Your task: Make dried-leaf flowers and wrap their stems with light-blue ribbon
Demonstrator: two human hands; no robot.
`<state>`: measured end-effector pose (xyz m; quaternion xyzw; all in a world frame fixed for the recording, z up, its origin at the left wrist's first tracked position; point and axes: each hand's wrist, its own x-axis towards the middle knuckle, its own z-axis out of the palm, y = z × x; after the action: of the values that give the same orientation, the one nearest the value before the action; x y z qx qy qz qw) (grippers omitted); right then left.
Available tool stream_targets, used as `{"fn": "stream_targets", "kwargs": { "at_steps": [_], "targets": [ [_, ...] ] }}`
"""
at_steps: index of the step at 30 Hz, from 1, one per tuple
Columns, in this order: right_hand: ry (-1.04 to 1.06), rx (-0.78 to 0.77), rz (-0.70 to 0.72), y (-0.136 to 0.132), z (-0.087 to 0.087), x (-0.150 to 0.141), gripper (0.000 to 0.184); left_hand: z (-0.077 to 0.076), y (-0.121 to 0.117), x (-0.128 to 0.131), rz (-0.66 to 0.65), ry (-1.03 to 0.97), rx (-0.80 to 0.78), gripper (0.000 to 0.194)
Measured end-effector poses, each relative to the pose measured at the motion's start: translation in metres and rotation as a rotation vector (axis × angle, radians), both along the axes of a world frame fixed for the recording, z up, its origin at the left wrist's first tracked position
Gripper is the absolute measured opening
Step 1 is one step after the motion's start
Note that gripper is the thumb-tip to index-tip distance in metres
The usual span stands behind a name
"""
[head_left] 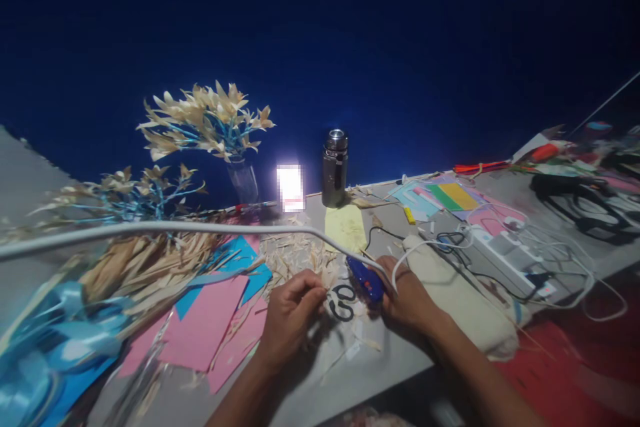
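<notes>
Fingers of the left hand (294,312), thumb and forefinger, are together at the near edge of a pale husk piece (327,275); whether they grip it is unclear. The right hand (407,297) has its fingers clamped around a blue tool (366,278), nearer the wearer than the dark flask (335,170) and slightly right of it. The tool's long axis slants, one end pointing away and left, toward the flask's near side, the other back and right into the palm; its tip is too blurred to make out.

The left forearm comes in from the near side, leaning right as it reaches forward; the right leans left, its wrist bent over the tool. A white cord (200,227) crosses in front of the view to the right hand.

Black scissor handles (343,303) lie between the hands, on the flask's near side. The flask stands by the far edge of the surface (395,353), with a yellow sheet (346,228) just before it. A bare strip between the forearms, nearer than the flask, runs to the near edge. Right of the flask and nearer, a cloth roll (457,300) limits room beside the right hand; pink sheets (203,320) lie beyond the left hand's outer side.
</notes>
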<state>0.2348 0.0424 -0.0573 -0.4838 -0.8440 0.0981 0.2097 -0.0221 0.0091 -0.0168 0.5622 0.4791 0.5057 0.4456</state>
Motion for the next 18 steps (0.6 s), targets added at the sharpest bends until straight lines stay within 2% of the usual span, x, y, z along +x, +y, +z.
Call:
{"fn": "stream_targets", "kwargs": {
  "at_steps": [5, 8, 11, 14, 18],
  "targets": [
    [-0.104, -0.034, 0.044, 0.004, 0.001, 0.000, 0.041, -0.001, 0.000, 0.004, -0.050, -0.056, -0.084, 0.021],
    [-0.046, -0.012, 0.043, 0.001, 0.003, 0.001, 0.045, -0.002, -0.001, 0.005, -0.058, -0.071, -0.109, 0.019],
    [0.174, 0.031, 0.050, -0.007, 0.016, -0.013, 0.027, -0.002, -0.003, 0.007, -0.054, -0.081, -0.104, 0.019],
    [0.485, -0.078, 0.079, -0.018, 0.031, -0.037, 0.008, -0.001, -0.005, 0.012, -0.034, -0.075, -0.067, 0.021],
    [0.766, -0.139, 0.010, -0.029, 0.037, -0.066, 0.009, -0.003, -0.006, 0.017, -0.015, -0.110, -0.074, 0.021]
  ]
}}
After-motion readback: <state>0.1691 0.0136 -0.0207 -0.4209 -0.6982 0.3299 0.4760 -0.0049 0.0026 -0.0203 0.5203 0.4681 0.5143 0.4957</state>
